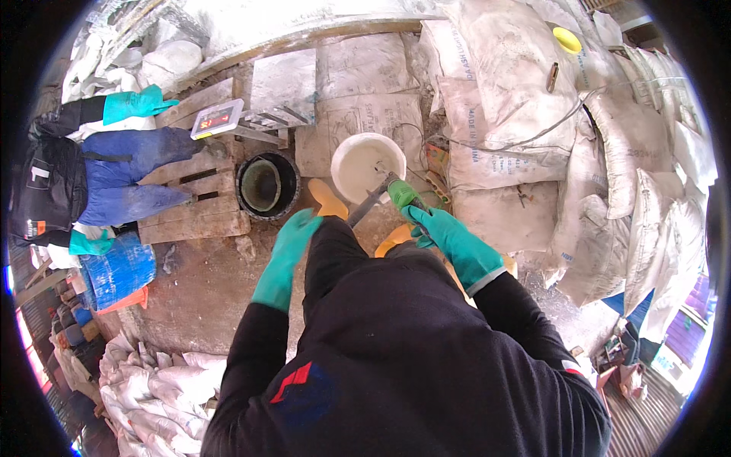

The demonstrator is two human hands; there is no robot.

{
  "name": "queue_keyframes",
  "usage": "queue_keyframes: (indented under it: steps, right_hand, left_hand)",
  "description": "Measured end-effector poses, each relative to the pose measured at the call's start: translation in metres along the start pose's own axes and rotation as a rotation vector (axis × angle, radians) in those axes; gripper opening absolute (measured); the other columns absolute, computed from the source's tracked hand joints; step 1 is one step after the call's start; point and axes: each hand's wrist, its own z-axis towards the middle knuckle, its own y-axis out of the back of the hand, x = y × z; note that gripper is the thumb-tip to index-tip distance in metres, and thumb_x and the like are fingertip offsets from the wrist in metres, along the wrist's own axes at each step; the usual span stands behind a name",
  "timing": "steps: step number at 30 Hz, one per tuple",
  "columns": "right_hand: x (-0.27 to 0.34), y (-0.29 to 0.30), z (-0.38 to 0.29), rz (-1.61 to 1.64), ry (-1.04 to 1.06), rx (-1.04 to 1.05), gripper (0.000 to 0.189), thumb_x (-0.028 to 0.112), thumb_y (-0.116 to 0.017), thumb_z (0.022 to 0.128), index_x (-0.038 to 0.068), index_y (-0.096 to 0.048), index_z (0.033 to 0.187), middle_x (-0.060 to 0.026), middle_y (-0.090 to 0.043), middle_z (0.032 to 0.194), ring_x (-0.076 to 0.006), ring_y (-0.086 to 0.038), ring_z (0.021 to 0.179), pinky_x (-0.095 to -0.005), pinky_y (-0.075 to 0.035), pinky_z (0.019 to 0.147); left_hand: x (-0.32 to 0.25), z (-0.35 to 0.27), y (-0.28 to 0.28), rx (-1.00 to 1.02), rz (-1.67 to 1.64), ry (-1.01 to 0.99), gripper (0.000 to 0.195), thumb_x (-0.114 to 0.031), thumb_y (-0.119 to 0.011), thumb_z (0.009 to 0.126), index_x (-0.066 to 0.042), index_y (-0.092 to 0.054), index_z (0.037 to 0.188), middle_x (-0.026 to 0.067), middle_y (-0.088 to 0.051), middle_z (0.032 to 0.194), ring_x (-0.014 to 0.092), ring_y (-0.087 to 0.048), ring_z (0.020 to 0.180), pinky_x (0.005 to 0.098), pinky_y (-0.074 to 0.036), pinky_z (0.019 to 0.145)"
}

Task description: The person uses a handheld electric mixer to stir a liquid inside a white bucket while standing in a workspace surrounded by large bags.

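My right hand [442, 231], in a teal rubber glove, grips a green power tool [403, 193], perhaps a drill. The tool is over the near right rim of a white bucket [338, 165] with pale contents, and metal shows inside the bucket. A dark grey bar or stick [368, 207] slants from my knee to the bucket's rim; what holds it cannot be told. My left hand [294, 245], gloved in the same teal, rests at or just over my left knee with no object visible in it. Yellow-orange boots [326, 197] stand at the bucket's near side.
Left of the bucket stands a black tub [292, 200] with a round vessel inside. A digital scale display [217, 119] is by a metal platform [284, 77]. A co-worker [114, 165] is beside a wooden pallet [200, 223]. Stacked sacks [502, 217] and a cable [531, 140] lie right.
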Motion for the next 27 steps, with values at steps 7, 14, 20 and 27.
queue_keyframes:
  steps: [7, 14, 20, 27]
  right_hand:
    - [0.023, -0.049, -0.002, -0.059, 0.008, -0.135, 0.072, 0.073, -0.07, 0.09, 0.002, -0.078, 0.104, -0.0063, -0.071, 0.077, -0.0198, -0.067, 0.068, -0.036, -0.053, 0.07]
    - [0.043, -0.052, -0.006, -0.469, -0.041, -0.181, 0.071, 0.072, -0.073, 0.084, 0.007, -0.078, 0.113, -0.0216, -0.078, 0.099, -0.0394, -0.075, 0.098, -0.0465, -0.056, 0.085]
    - [0.105, -0.067, 0.024, -0.604, -0.045, -0.119, 0.07, 0.072, -0.077, 0.08, 0.008, -0.079, 0.109, -0.0196, -0.077, 0.094, -0.0383, -0.075, 0.092, -0.0475, -0.055, 0.08]
    - [0.141, -0.054, 0.06, -0.986, 0.021, -0.183, 0.076, 0.077, -0.081, 0.073, 0.008, -0.08, 0.103, -0.0175, -0.076, 0.086, -0.0371, -0.075, 0.082, -0.0474, -0.055, 0.075]
  left_hand:
    - [0.019, 0.119, -0.114, 0.315, 0.506, -0.041, 0.073, -0.061, -0.071, 0.089, -0.005, -0.069, 0.137, 0.0239, -0.072, 0.13, 0.041, -0.068, 0.124, 0.0484, -0.053, 0.108]
    - [0.098, 0.128, -0.182, 0.413, 0.509, 0.046, 0.049, -0.05, -0.058, 0.099, -0.01, -0.075, 0.12, 0.0242, -0.077, 0.109, 0.042, -0.073, 0.108, 0.0532, -0.059, 0.093]
    - [0.157, 0.148, -0.18, 0.371, 0.596, -0.327, 0.036, -0.038, -0.056, 0.104, -0.006, -0.07, 0.105, 0.0216, -0.074, 0.087, 0.038, -0.074, 0.081, 0.0507, -0.06, 0.074]
    - [0.081, 0.145, -0.172, 0.432, -0.292, 0.264, 0.028, -0.033, -0.063, 0.103, -0.005, -0.068, 0.101, 0.0148, -0.069, 0.076, 0.03, -0.07, 0.067, 0.045, -0.058, 0.063]
